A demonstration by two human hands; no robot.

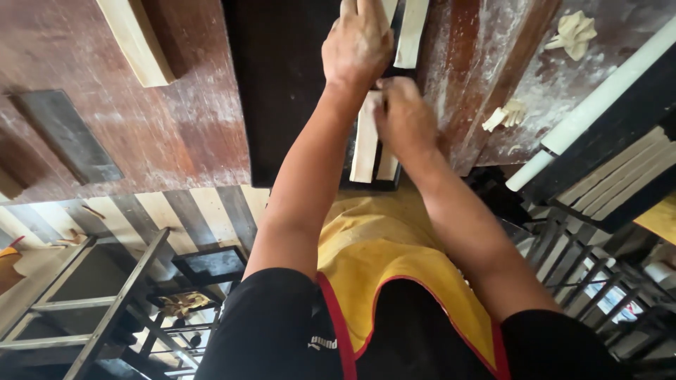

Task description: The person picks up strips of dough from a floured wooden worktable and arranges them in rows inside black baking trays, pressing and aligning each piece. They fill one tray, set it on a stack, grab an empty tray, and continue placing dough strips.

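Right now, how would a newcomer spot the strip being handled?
Find the dark tray on the floury wooden table. Two pale strips lie side by side at its near edge. It is the left one, its top pinched by the right hand.

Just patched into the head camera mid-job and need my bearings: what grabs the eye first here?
Two bare arms reach up the middle of the frame, the left hand flat on a dark tray and the right hand pinching a pale dough strip near the tray's edge. Below them a yellow apron with red trim fills the centre. At right, a white rolling pin lies slanted on the floury wooden table.
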